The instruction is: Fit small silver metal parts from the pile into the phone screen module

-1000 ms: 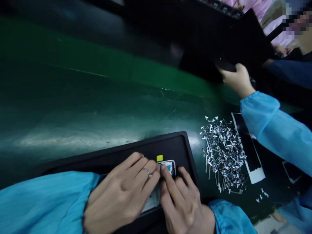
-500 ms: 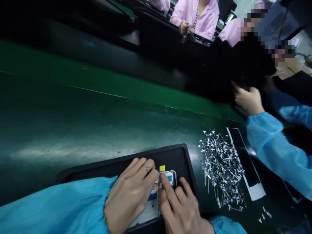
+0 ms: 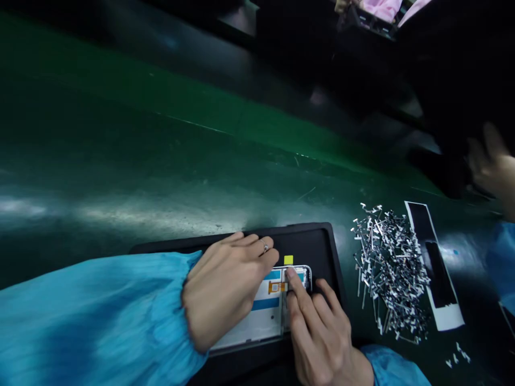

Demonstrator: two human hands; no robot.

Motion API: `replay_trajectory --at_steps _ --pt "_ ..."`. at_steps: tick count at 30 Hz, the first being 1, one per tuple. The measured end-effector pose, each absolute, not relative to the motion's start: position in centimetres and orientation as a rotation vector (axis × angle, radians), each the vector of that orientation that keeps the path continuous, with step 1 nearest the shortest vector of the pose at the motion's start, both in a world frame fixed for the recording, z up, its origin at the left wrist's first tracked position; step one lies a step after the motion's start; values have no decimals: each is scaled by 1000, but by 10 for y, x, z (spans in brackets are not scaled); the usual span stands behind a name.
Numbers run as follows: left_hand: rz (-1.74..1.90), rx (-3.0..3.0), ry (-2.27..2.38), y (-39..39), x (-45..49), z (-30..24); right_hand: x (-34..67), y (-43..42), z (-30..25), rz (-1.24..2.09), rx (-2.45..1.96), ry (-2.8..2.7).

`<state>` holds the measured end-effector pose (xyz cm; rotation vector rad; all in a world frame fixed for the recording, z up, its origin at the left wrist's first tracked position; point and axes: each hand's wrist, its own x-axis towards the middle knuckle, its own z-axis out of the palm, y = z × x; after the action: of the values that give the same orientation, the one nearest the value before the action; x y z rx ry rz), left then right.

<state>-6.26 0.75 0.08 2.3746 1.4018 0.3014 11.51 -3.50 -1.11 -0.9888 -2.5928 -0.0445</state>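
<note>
An opened phone housing (image 3: 263,324) lies in a black tray (image 3: 317,238), with blue strips and an orange flex cable (image 3: 277,288) on its inner face. My left hand (image 3: 227,289), ring on one finger, lies over the housing's left part. Its fingers are curled together; their tips and anything in them are hidden. The index finger of my right hand (image 3: 319,327) is stretched onto the housing near its upper right edge, just below a yellow tab (image 3: 288,260). The other fingers are apart, beside the right end.
To the tray's right is a heap of small metallic, wire-like parts (image 3: 390,273). Beside it lies a white-bordered dark strip (image 3: 432,262), with a few loose bits (image 3: 457,354) nearer me. A co-worker's blurred hand (image 3: 491,166) is at far right. The table (image 3: 181,166) is dark green.
The view has tilted down and shifted left. My left hand has drawn back leftward from my right index finger, uncovering the orange flex cable. My right index finger stays on the housing.
</note>
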Motion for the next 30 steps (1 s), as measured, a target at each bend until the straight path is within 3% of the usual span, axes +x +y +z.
replay_trajectory --at_steps 7,30 --pt "144 2378 1412 8 -59 12 116 -35 -9 22 -1012 -2610" --pt "392 2489 1376 3 -67 -3 118 -38 -3 110 -1112 -2501"
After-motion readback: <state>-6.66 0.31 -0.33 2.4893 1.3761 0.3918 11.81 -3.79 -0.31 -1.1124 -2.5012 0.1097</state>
